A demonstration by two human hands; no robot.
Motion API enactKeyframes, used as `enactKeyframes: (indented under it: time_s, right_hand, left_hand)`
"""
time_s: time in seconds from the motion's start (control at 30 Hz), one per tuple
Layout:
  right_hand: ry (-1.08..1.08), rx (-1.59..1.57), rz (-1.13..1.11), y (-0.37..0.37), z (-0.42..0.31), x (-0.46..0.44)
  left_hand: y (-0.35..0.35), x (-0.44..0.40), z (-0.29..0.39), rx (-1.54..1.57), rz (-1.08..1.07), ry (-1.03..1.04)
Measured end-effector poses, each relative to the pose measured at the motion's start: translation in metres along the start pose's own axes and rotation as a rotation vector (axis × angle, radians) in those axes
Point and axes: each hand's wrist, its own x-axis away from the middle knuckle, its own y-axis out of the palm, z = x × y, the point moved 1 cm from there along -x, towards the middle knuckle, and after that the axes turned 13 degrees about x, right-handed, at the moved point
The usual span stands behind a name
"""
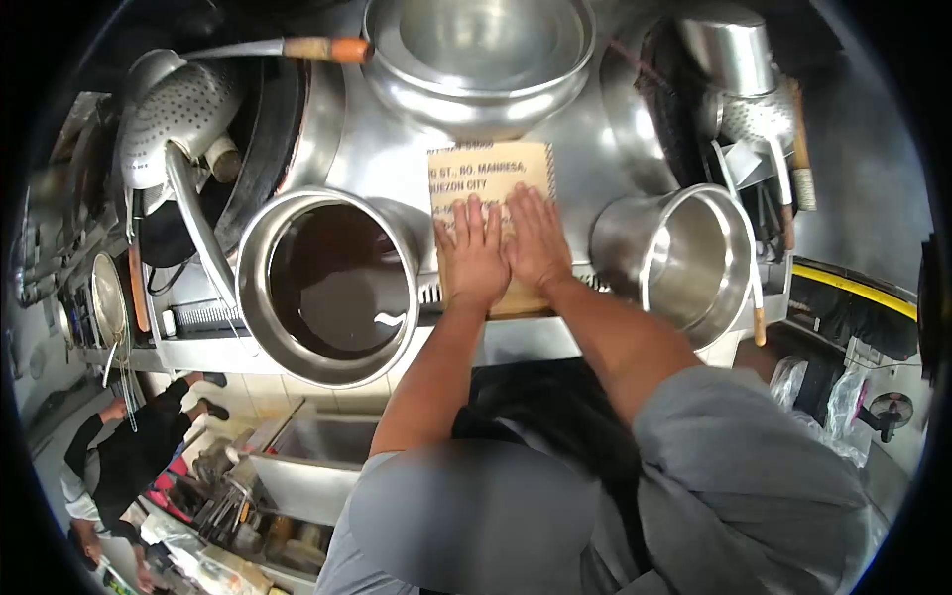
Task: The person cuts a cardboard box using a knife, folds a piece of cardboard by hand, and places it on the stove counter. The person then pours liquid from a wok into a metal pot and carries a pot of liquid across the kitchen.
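Both my hands press flat on a piece of brown printed cardboard (491,162) that lies on the steel counter. My left hand (472,256) covers its left half, fingers stretched out and pointing away from me. Beside it my right hand (537,238) rests on the right half, fingers also extended, the two thumbs close together. Printed address lettering shows above my fingertips. To the left stands a steel pot (250,317) with dark brown liquid (337,273) in it. On the right is a second steel pot (699,263), with no contents that I can see.
A wide steel basin (481,104) stands behind the cardboard. A perforated ladle (188,119) and a wooden-handled tool (332,50) lie at the upper left. More ladles (759,119) are at the upper right. Another person (129,446) is at the lower left, near a steel container (317,486).
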Motion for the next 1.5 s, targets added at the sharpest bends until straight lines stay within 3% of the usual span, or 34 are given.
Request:
enactKeyframes:
  time_s: [0.13, 0.2, 0.27, 0.33, 0.37, 0.4, 0.43, 0.47, 0.5, 0.53, 0.6, 0.63, 0.73, 0.8, 0.9, 1.03, 1.13, 1.27, 1.33, 1.47, 1.5]
  right_hand:
    - [0.132, -0.147, 0.072, -0.019, -0.020, 0.012]
    - [-0.008, -0.264, 0.217, -0.055, -0.026, 0.039]
    - [-0.308, -0.325, 0.305, -0.157, 0.006, 0.090]
    - [0.020, -0.118, 0.446, -0.176, 0.069, 0.155]
    - [0.218, -0.150, 0.409, -0.205, 0.101, 0.174]
    - [0.483, -0.012, 0.234, -0.214, 0.139, 0.199]
    - [0.710, 0.130, -0.120, -0.216, 0.170, 0.215]
    - [0.819, 0.216, -0.331, -0.211, 0.190, 0.227]
    - [0.980, -0.308, -0.385, -0.190, 0.212, 0.239]
    - [0.957, -0.317, -0.371, -0.158, 0.219, 0.246]
    - [1.029, -1.254, 0.034, -0.104, 0.225, 0.250]
    - [1.005, -1.299, 0.162, -0.111, 0.213, 0.239]
    - [0.958, -1.349, 0.245, -0.165, 0.171, 0.203]
    - [0.879, -1.299, 0.184, -0.167, 0.181, 0.191]
    - [1.026, -1.198, 0.070, -0.172, 0.175, 0.170]
    - [0.896, -1.057, 0.066, -0.116, 0.196, 0.155]
    - [0.726, -1.105, 0.168, -0.156, 0.170, 0.144]
    - [0.693, -0.960, 0.038, -0.215, 0.148, 0.129]
    - [0.583, -1.041, 0.109, -0.221, 0.109, 0.104]
    - [0.493, -0.936, -0.172, -0.165, 0.105, 0.054]
    - [0.570, -0.860, -0.321, -0.180, 0.079, 0.051]
  left_hand:
    - [-0.001, -0.001, 0.000, 0.017, -0.058, -0.031]
    - [-0.007, 0.004, 0.003, -0.013, -0.137, -0.063]
    - [-0.014, 0.004, 0.003, -0.031, -0.115, -0.037]
    - [-0.028, 0.012, 0.007, 0.122, -0.156, -0.038]
    - [-0.024, 0.018, 0.002, 0.158, -0.101, -0.012]
    - [-0.028, 0.027, 0.001, 0.143, -0.074, -0.035]
    - [-0.030, 0.040, 0.004, 0.246, -0.023, -0.038]
    - [-0.034, 0.058, 0.008, 0.347, 0.020, -0.035]
    - [-0.041, 0.075, 0.013, 0.331, 0.039, -0.044]
    - [-0.051, 0.091, 0.021, 0.402, 0.098, -0.005]
    - [-0.071, 0.123, 0.035, 0.470, 0.176, 0.023]
    - [-0.081, 0.139, 0.039, 0.545, 0.213, 0.003]
    - [-0.092, 0.186, 0.029, 0.660, 0.312, -0.093]
    - [-0.095, 0.209, 0.015, 0.710, 0.364, -0.155]
    - [-0.106, 0.230, -0.012, 0.747, 0.508, -0.323]
    - [-0.115, 0.253, -0.054, 0.947, 0.725, -0.541]
    - [-0.115, 0.279, -0.077, 1.083, 0.862, -0.717]
    - [-0.112, 0.301, -0.088, 1.154, 0.903, -0.787]
    - [-0.119, 0.293, -0.090, 1.322, 0.876, -0.819]
    - [-0.152, 0.254, -0.087, 1.460, 0.845, -0.668]
    - [-0.157, 0.243, -0.086, 1.413, 0.855, -0.640]
